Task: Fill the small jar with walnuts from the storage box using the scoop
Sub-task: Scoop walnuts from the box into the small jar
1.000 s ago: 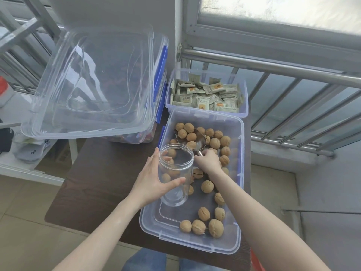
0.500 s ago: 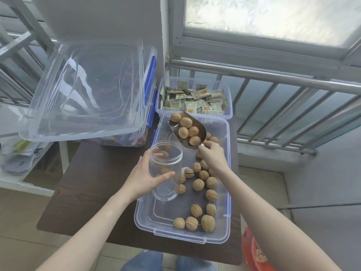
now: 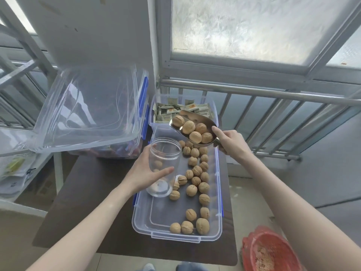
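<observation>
My left hand [image 3: 143, 172] grips the small clear jar [image 3: 163, 163], empty and held upright over the left side of the clear storage box [image 3: 175, 236]. My right hand [image 3: 232, 142] holds the metal scoop [image 3: 195, 119] by its handle, raised above the box's far end, up and to the right of the jar mouth. Several walnuts [image 3: 192, 129] lie in the scoop. Several more walnuts [image 3: 197, 179] are scattered along the right side of the box.
The box stands on a dark brown table [image 3: 91, 202]. Behind it is a smaller clear box of sachets [image 3: 166, 112]. A big clear lid [image 3: 88, 112] leans on a blue-clipped bin at the left. A metal railing [image 3: 273, 96] runs behind; a red basin [image 3: 269, 251] sits at the lower right.
My right hand has lifted the scoop full of walnuts out of the box and up to the right. The jar in my left hand has stayed in much the same place.
</observation>
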The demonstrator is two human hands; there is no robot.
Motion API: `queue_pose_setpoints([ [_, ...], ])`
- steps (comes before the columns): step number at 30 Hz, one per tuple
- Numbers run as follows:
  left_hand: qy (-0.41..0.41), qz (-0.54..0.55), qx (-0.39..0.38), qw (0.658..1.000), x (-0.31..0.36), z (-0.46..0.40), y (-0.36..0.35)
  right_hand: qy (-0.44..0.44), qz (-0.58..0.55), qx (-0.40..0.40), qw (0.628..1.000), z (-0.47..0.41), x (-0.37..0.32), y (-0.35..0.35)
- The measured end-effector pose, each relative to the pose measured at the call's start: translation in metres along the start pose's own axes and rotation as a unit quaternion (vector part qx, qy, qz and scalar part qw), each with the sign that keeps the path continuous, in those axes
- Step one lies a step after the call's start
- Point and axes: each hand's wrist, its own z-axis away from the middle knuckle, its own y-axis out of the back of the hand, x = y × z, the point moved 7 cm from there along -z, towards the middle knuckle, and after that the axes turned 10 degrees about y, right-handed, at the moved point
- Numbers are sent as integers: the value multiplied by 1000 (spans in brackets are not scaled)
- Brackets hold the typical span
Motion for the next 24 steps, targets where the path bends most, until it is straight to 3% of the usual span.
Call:
queue_pose_setpoints([
  [9, -56, -17, 6, 998, 34, 1, 16, 93, 128, -95, 983, -1, -50, 40],
  [24, -92, -66, 29, 993, 29, -2, 20, 180, 349, -189, 900, -8, -111, 29],
])
